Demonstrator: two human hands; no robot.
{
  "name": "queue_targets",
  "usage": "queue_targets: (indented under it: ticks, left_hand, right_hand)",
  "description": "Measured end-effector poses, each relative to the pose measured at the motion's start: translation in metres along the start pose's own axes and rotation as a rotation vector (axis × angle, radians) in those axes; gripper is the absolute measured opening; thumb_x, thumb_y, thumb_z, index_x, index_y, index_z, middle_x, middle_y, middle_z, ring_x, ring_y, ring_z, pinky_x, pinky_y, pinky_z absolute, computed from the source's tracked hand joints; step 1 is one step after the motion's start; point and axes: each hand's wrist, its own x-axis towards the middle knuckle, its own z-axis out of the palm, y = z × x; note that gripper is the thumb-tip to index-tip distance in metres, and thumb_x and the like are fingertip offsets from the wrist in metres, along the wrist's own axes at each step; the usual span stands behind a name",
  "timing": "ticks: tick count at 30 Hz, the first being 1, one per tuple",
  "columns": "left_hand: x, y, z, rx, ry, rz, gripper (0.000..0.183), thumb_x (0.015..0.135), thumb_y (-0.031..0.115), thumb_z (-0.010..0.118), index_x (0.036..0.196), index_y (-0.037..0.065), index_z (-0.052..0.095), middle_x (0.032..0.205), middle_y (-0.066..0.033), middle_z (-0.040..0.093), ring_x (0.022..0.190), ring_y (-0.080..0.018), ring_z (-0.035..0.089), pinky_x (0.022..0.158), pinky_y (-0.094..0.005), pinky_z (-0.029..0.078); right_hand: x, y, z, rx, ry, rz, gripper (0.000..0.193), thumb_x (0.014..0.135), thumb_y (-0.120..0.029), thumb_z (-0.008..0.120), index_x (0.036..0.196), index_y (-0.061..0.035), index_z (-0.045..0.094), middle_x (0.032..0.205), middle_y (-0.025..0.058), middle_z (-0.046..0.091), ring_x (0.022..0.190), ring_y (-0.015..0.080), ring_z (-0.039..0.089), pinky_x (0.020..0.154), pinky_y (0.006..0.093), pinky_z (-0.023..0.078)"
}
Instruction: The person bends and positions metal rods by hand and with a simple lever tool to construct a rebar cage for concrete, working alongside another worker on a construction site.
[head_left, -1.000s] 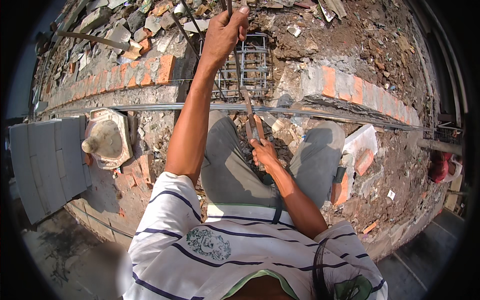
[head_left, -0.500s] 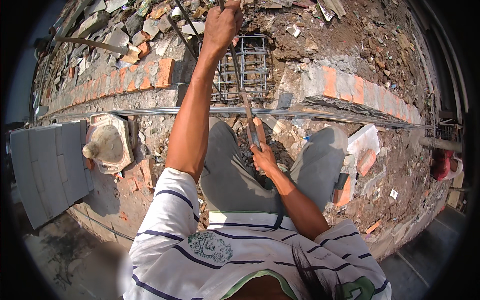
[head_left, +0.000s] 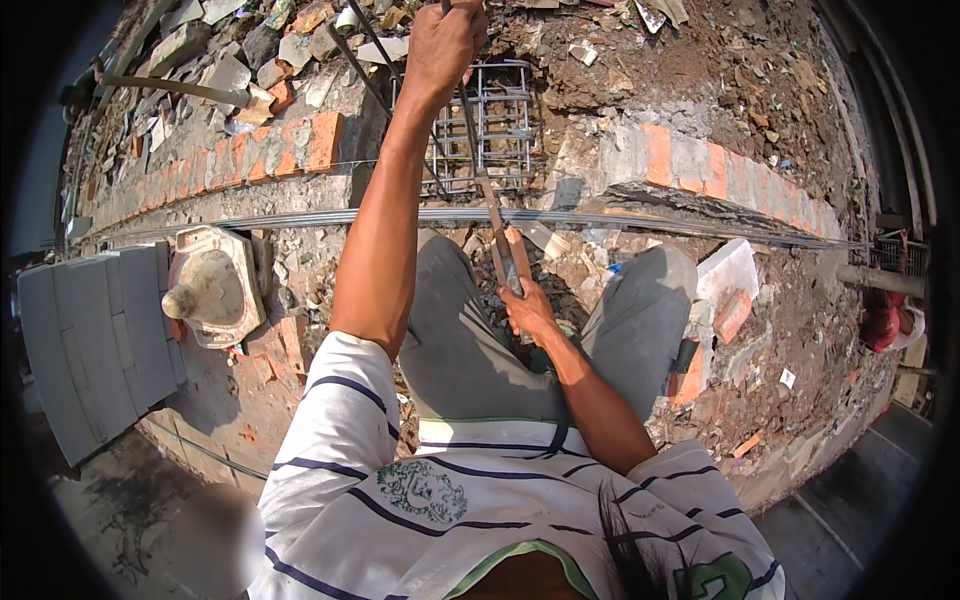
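Rod (head_left: 469,125), dark and skinny, slants from the top centre of the frame down to a rusty bar (head_left: 496,215) near the middle. Versus a second ago, the left hand (head_left: 447,45) sits a bit higher, right by the top edge, and the thumb tip that poked out then doesn't show now; the right hand (head_left: 530,312) is in pretty much the same spot. Left arm's stretched nearly straight up the picture, fist closed round the rod, back of the hand facing the camera. Right arm's bent, coming in from lower right, fingers curled round the low end of the rusty bar, between the knees of the grey trousers (head_left: 640,310). Just behind the rod there's a rebar cage (head_left: 505,128), upper centre, and long steel bars (head_left: 630,222) cross the frame below it. Low brick walls (head_left: 715,172) flank the cage left and right.
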Motion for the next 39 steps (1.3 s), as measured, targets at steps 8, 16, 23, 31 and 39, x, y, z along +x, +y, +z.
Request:
queue_targets:
  ticks: [8, 16, 23, 31, 39]
  left_hand:
    - [0.004, -0.001, -0.001, -0.163, 0.096, -0.013, 0.038, 0.096, 0.035, 0.048, 0.105, 0.000, 0.061, 0.095, -0.0066, 0.062, 0.087, -0.0152, 0.058, 0.076, -0.0303, 0.047]
    - [0.003, -0.003, -0.003, -0.263, 0.076, -0.002, 0.032, 0.096, 0.037, 0.047, 0.091, 0.006, 0.056, 0.077, 0.0005, 0.054, 0.068, -0.0105, 0.048, 0.060, -0.0268, 0.039]
    - [0.002, 0.001, -0.004, -0.290, -0.073, 0.056, 0.034, 0.098, 0.037, 0.043, 0.079, 0.010, 0.049, 0.070, 0.0035, 0.046, 0.062, -0.0078, 0.039, 0.059, -0.0259, 0.035]
    - [-0.002, 0.005, -0.002, -0.367, -0.033, 0.075, 0.031, 0.097, 0.029, 0.045, 0.071, 0.012, 0.044, 0.064, 0.0041, 0.039, 0.058, -0.0084, 0.034, 0.053, -0.0274, 0.030]
    - [0.004, 0.003, -0.005, -0.144, -0.093, 0.071, 0.034, 0.097, 0.032, 0.047, 0.071, 0.011, 0.047, 0.063, 0.0041, 0.040, 0.057, -0.0084, 0.034, 0.052, -0.0272, 0.028]
  right_hand:
    - [-0.001, -0.005, -0.003, 0.019, -0.024, -0.009, 0.020, 0.089, -0.020, 0.060, 0.088, -0.0032, 0.049, 0.057, 0.0055, 0.049, 0.041, 0.0166, 0.050, 0.034, 0.0340, 0.041]
    - [0.015, 0.010, -0.012, 0.059, -0.086, 0.155, 0.032, 0.086, -0.013, 0.063, 0.111, -0.0017, 0.046, 0.064, 0.0050, 0.050, 0.043, 0.0139, 0.049, 0.036, 0.0333, 0.041]
    - [0.019, 0.015, -0.015, 0.079, -0.089, 0.096, 0.036, 0.086, -0.016, 0.064, 0.114, 0.0007, 0.051, 0.074, 0.0080, 0.057, 0.046, 0.0169, 0.051, 0.037, 0.0326, 0.042]
    - [0.020, 0.016, -0.012, -0.238, -0.007, 0.009, 0.042, 0.084, -0.023, 0.064, 0.112, 0.0052, 0.051, 0.099, 0.0204, 0.061, 0.058, 0.0295, 0.065, 0.045, 0.0394, 0.053]
    - [0.037, 0.038, 0.000, -0.360, 0.118, -0.157, 0.030, 0.086, -0.017, 0.062, 0.111, -0.0017, 0.052, 0.068, 0.0102, 0.058, 0.045, 0.0210, 0.056, 0.040, 0.0372, 0.046]
